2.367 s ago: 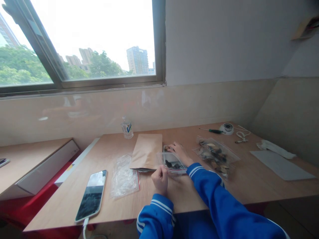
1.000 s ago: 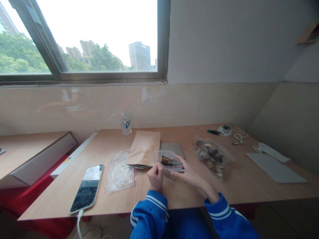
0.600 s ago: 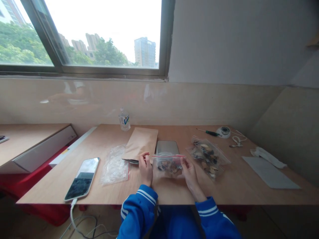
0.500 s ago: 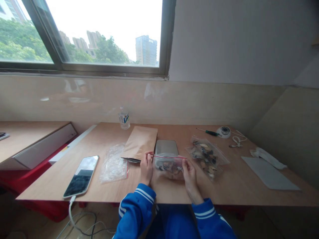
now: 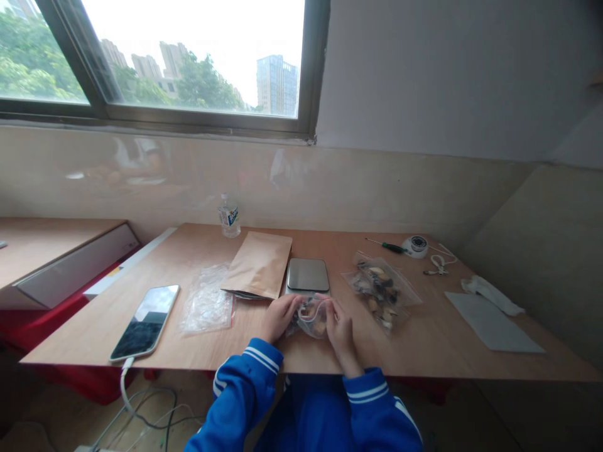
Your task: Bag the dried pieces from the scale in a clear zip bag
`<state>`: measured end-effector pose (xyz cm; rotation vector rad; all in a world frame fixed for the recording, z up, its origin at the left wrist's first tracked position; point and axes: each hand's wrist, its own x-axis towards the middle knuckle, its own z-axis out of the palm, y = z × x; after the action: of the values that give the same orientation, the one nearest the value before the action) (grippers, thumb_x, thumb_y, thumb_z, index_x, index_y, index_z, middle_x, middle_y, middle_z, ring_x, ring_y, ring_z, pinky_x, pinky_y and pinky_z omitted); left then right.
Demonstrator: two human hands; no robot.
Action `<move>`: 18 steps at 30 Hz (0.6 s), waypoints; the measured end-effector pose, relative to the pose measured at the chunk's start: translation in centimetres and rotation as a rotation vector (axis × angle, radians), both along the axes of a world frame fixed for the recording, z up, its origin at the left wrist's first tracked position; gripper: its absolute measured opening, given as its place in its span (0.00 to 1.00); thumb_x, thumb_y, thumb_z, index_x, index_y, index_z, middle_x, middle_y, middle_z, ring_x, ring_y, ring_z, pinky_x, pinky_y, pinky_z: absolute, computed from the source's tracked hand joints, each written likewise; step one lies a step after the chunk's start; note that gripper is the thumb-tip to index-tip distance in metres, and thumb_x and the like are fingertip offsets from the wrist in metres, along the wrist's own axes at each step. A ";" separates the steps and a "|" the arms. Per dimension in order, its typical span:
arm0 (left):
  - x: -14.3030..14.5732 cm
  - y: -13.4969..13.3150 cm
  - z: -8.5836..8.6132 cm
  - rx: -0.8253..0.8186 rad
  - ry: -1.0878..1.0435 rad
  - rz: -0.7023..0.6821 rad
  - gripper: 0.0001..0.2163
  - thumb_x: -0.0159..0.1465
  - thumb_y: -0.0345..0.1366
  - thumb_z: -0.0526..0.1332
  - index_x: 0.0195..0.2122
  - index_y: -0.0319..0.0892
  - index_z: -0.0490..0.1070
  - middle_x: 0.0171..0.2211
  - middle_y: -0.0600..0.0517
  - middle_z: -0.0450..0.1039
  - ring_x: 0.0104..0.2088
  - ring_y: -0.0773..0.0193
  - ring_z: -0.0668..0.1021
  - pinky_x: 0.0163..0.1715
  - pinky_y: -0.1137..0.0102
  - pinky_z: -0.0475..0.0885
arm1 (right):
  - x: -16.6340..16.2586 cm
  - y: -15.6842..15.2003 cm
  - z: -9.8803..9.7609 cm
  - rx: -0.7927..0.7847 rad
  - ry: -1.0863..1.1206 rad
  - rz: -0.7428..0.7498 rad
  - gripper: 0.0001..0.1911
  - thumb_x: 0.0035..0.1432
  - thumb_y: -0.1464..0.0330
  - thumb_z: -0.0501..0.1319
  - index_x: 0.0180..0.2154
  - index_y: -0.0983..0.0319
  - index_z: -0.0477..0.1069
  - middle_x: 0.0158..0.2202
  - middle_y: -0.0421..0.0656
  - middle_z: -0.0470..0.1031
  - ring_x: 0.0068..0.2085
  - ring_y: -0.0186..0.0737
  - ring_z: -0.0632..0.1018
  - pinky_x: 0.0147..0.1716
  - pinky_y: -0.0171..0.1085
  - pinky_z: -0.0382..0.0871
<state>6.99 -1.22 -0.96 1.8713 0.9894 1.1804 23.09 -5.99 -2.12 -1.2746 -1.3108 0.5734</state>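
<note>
A clear zip bag (image 5: 311, 320) with a red seal strip hangs between my hands at the table's front, its mouth spread apart. Brown and dark dried pieces show inside. My left hand (image 5: 279, 316) grips the left side of the mouth, and my right hand (image 5: 339, 328) pinches the right side. Just beyond the bag is a small digital scale (image 5: 308, 274) with a metal top. A brown kraft paper pouch (image 5: 260, 263) lies to the scale's left. Right of the scale, filled zip bags (image 5: 384, 292) of similar dried pieces lie on the table.
Flat clear bags (image 5: 207, 301) and a charging phone (image 5: 146, 321) lie on the left. A bottle (image 5: 229, 216) stands at the back. Rightward are a screwdriver (image 5: 391, 247), a white dome camera (image 5: 416, 246) with its cable, a grey sheet (image 5: 492, 321) and a white cloth (image 5: 492, 295).
The zip bag's mouth was drawn straight between my hands; now it is open in a round gap. My hands are closer together. The whole view has shifted slightly.
</note>
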 end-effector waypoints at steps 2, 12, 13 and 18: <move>-0.1 -0.1 -0.5 0.012 -0.006 0.146 0.18 0.63 0.48 0.51 0.29 0.43 0.74 0.24 0.51 0.74 0.25 0.65 0.74 0.28 0.73 0.68 | 0.0 -0.1 0.0 0.000 -0.012 -0.122 0.22 0.62 0.54 0.47 0.39 0.60 0.73 0.37 0.48 0.79 0.39 0.44 0.79 0.40 0.39 0.71; -0.3 0.2 -0.9 0.055 -0.032 0.310 0.20 0.65 0.47 0.49 0.22 0.41 0.65 0.17 0.55 0.63 0.20 0.70 0.66 0.22 0.75 0.62 | 0.5 -0.1 -0.5 0.006 -0.070 -0.360 0.23 0.62 0.52 0.46 0.32 0.61 0.71 0.30 0.49 0.78 0.32 0.44 0.78 0.32 0.37 0.68; -0.2 0.0 -0.8 0.076 0.023 0.242 0.19 0.65 0.46 0.49 0.22 0.41 0.67 0.19 0.55 0.65 0.21 0.69 0.67 0.24 0.75 0.63 | 0.5 0.0 -0.5 0.015 -0.103 -0.328 0.23 0.62 0.53 0.46 0.33 0.61 0.72 0.30 0.48 0.78 0.33 0.44 0.78 0.33 0.37 0.68; -0.1 -0.5 -0.7 0.133 0.113 0.099 0.18 0.65 0.46 0.49 0.27 0.42 0.71 0.25 0.52 0.71 0.27 0.67 0.72 0.29 0.74 0.66 | 0.2 -0.3 -0.5 0.053 -0.204 -0.187 0.21 0.62 0.55 0.47 0.34 0.60 0.72 0.32 0.47 0.78 0.35 0.43 0.77 0.36 0.38 0.68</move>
<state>6.94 -1.72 -1.66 2.0325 1.0991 1.2361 23.29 -6.26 -2.64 -1.4217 -1.3447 0.2807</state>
